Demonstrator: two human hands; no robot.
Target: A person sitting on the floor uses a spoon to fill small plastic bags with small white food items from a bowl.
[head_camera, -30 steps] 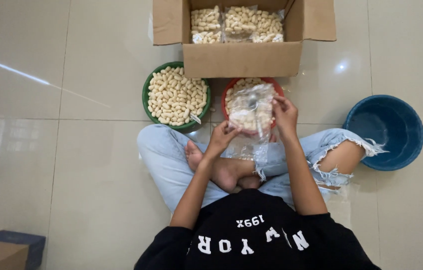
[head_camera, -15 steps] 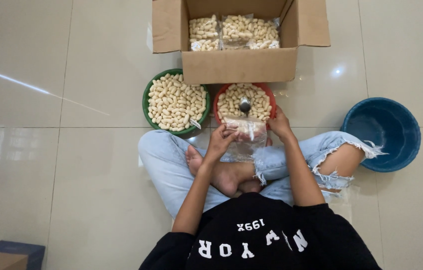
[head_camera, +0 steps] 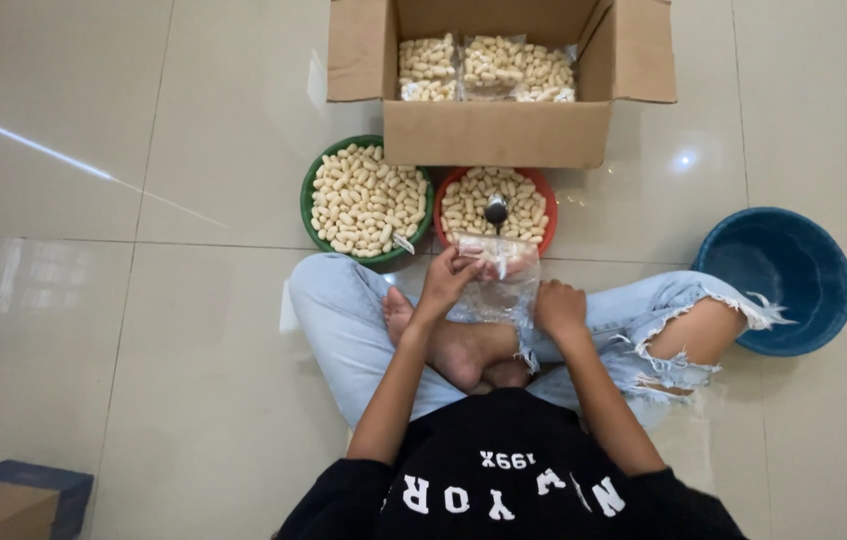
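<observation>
Bag [head_camera: 499, 285] had dropped lap-ward from red bowl [head_camera: 491, 205] | left hand [head_camera: 446, 282] pinched rim | right hand [head_camera: 559, 305] clenched lower edge | spoon [head_camera: 495, 211] rested in bowl

Even, soft indoor light fills the scene, fairly bright. The glossy floor tiles [head_camera: 143, 330] throw glare: a thin white streak at the left and a small bright spot near the cardboard box [head_camera: 498, 135]. Shadows are faint (mostly under the legs). Focus is sharp throughout, with slight wide-angle stretch at the edges.
</observation>
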